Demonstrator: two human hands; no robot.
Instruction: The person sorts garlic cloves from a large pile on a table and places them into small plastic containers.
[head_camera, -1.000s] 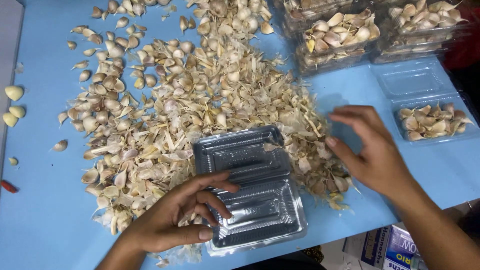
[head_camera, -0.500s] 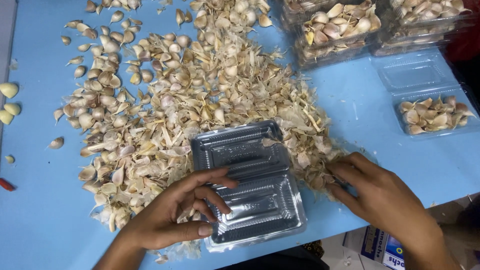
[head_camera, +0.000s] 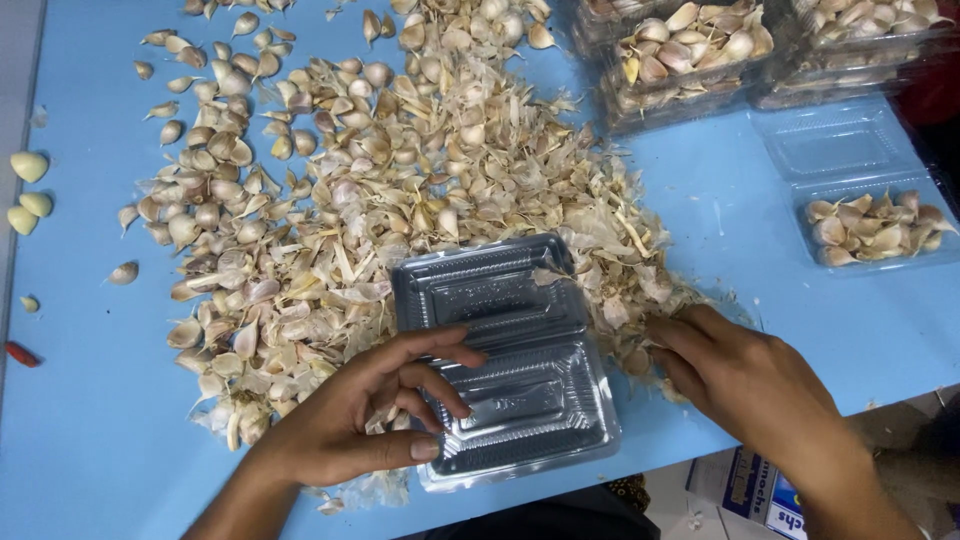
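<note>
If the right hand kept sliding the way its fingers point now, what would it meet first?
The right hand points left, fingertips already in the garlic skins and cloves. Beyond those, probably the edge of the open clear plastic tray, though depth is unclear.

1. We take this for a small food-packing work area, more a sorting bench than a home kitchen, though we cannot tell the building itself.
2. We see a wide blue table (head_camera: 80, 470) covered by a large heap of garlic cloves and papery skins (head_camera: 400, 190), far more than one meal needs.
3. We count several clear plastic clamshell trays of one kind: filled trays (head_camera: 690, 55) stacked at the far edge, a partly filled tray (head_camera: 870, 228), and an empty open tray (head_camera: 505, 355) near the front edge.
4. We note a few peeled cloves (head_camera: 28, 190) set apart at the left edge.
5. We glimpse printed cardboard boxes (head_camera: 760, 490) below the table.
</note>
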